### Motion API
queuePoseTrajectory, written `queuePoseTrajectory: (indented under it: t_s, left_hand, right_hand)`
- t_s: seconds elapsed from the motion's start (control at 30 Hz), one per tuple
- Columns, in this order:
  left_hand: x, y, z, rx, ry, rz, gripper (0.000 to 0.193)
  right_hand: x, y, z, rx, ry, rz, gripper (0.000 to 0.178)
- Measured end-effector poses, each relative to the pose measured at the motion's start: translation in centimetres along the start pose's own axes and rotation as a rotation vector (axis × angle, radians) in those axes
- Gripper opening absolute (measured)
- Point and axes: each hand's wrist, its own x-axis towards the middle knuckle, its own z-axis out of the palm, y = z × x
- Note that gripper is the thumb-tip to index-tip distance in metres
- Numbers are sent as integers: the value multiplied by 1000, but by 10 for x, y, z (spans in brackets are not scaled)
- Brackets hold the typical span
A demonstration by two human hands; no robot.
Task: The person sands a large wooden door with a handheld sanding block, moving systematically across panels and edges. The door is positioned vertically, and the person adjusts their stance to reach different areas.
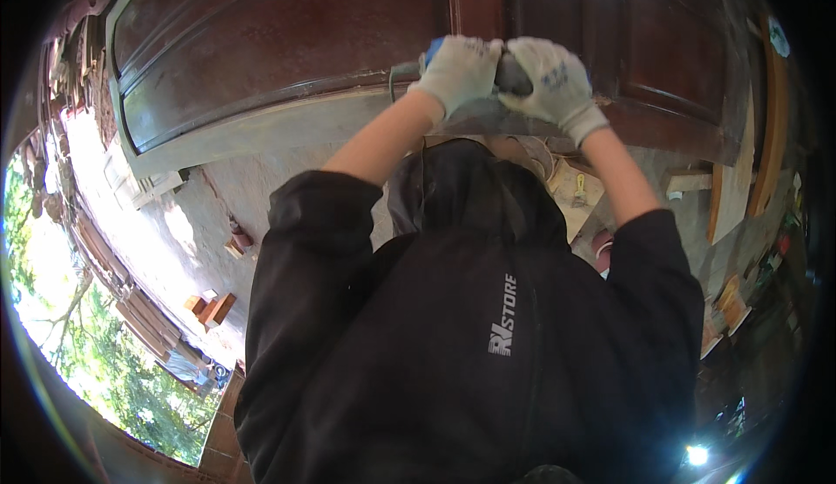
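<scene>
Head view looks down on a large dark red-brown panelled wooden door (287, 57) lying flat, with a concrete floor (218, 214) beyond its pale edge. Both gloved hands meet at the door's near edge. Left hand (460, 70) is closed around the blue-ended body of a grey power tool (509, 79), and right hand (553, 83) is closed over its other end. Small wood blocks (213, 308) lie on the floor; no container's contents are discernible.

Dusty concrete floor (200, 223); small wood blocks (213, 308), wood offcut (237, 244) lying on it.
</scene>
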Motion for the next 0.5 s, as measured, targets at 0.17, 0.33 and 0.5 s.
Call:
queuePoseTrajectory:
  t_s: [0.17, 0.33, 0.5]
  left_hand:
    - [6, 11, -15, -93, -33, -70, 42]
    - [-69, 45, 34, -160, -74, -36, 52]
    - [-68, 25, 25, -60, -5, -65, 38]
  right_hand:
    - [0, 6, -1, 0, 17, -2, 65]
    - [-71, -56, 10, 115, 7, 69, 68]
    - [-39, -54, 12, 116, 91, 3, 64]
